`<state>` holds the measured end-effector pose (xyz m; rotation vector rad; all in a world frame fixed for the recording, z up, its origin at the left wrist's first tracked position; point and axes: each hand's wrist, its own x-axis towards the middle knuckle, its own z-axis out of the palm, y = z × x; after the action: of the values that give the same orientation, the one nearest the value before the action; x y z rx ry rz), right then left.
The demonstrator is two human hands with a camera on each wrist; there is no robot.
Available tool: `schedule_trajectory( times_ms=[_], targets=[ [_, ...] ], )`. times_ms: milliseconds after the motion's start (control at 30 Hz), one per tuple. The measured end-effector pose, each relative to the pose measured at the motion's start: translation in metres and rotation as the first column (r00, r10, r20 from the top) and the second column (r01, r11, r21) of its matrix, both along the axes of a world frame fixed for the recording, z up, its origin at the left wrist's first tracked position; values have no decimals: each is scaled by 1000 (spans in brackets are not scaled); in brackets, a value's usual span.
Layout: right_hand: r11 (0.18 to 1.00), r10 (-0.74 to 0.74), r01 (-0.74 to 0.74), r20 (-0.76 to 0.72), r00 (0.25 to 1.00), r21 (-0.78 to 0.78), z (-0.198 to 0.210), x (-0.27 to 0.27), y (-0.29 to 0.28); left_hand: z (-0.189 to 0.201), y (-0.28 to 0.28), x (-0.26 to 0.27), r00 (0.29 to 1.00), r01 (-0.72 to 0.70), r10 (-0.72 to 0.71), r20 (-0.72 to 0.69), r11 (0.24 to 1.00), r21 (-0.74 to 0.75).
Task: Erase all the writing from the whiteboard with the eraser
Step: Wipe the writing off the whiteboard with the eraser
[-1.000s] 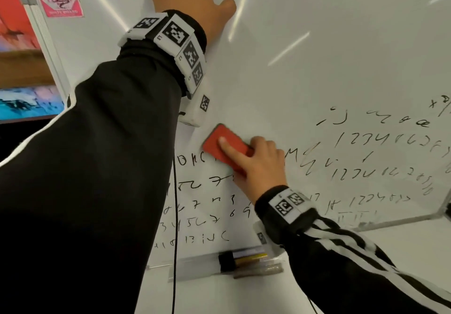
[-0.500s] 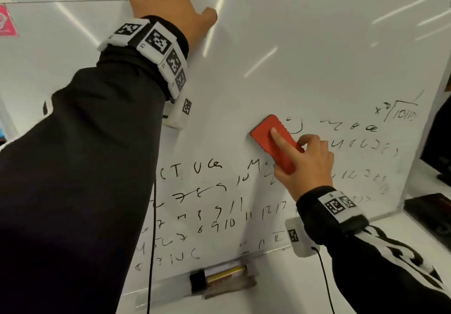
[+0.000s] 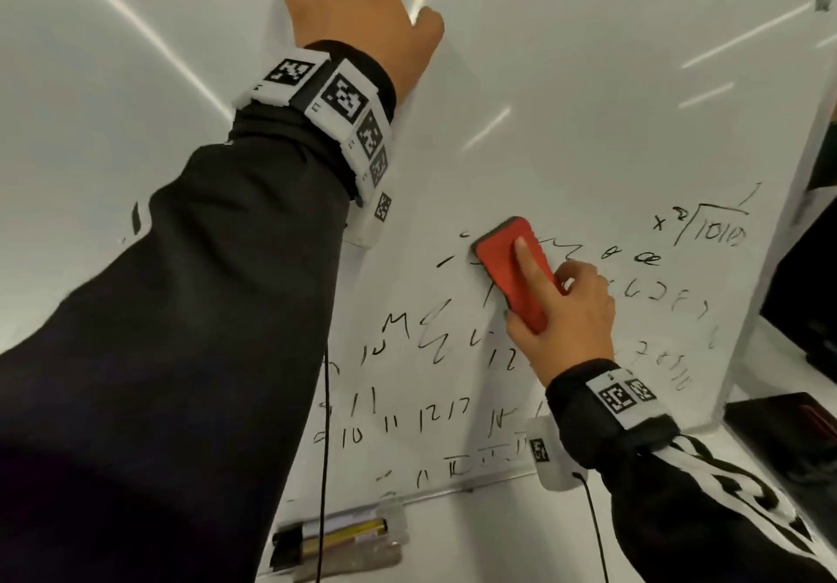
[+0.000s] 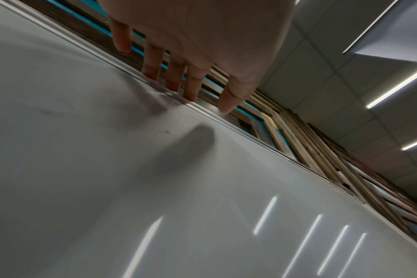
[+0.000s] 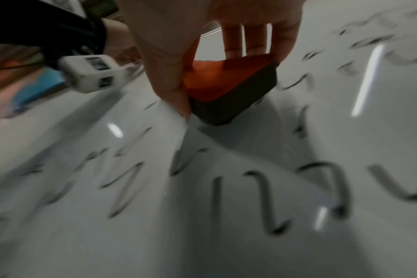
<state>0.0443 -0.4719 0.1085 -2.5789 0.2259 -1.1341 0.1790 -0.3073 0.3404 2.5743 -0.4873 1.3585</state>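
Eraser [image 3: 514,270] clamped in right hand [image 3: 566,315] fingers [image 3: 527,265], pressed mid-whiteboard [image 3: 589,107]; left hand [image 3: 358,7] flat, fingers apart, at far edge; far half clean, near rows of writing [image 3: 435,419] left, likely half done.

So the whiteboard [image 3: 566,129] stands on a white tabletop [image 3: 498,532]. Right below the board's bottom edge, down and to the left of the right hand's fingers [image 3: 527,261], there's a clear plastic case [image 3: 339,537] lying flat on the tabletop with markers inside, one yellowish, one with a black cap. Off to the right of those fingers and lower, a dark flat thing [image 3: 788,437] sits on the tabletop, can't tell what it is.
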Motion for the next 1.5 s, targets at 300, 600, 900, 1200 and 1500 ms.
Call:
schedule_trajectory(
  times_ms=[300,600,900,1200,1500],
  targets=[
    [975,145,-157,-83,986,-157,-13,1,5,-3,-1,2,998,-53,54,24,998,-46],
    [974,179,-182,-39,983,-135,18,20,25,-3,1,-2,999,-47,46,-17,998,-48],
    [999,34,-35,-36,999,-10,-13,-7,-27,-4,3,-3,1000,-24,24,1,998,-58],
    [980,149,-157,-67,986,-124,-6,3,-3,-9,-2,-8,998,-69,69,0,996,-54],
    [999,52,-51,-50,997,12,-10,-8,-23,-7,-3,-8,998,-62,61,-21,996,-70]
  ],
)
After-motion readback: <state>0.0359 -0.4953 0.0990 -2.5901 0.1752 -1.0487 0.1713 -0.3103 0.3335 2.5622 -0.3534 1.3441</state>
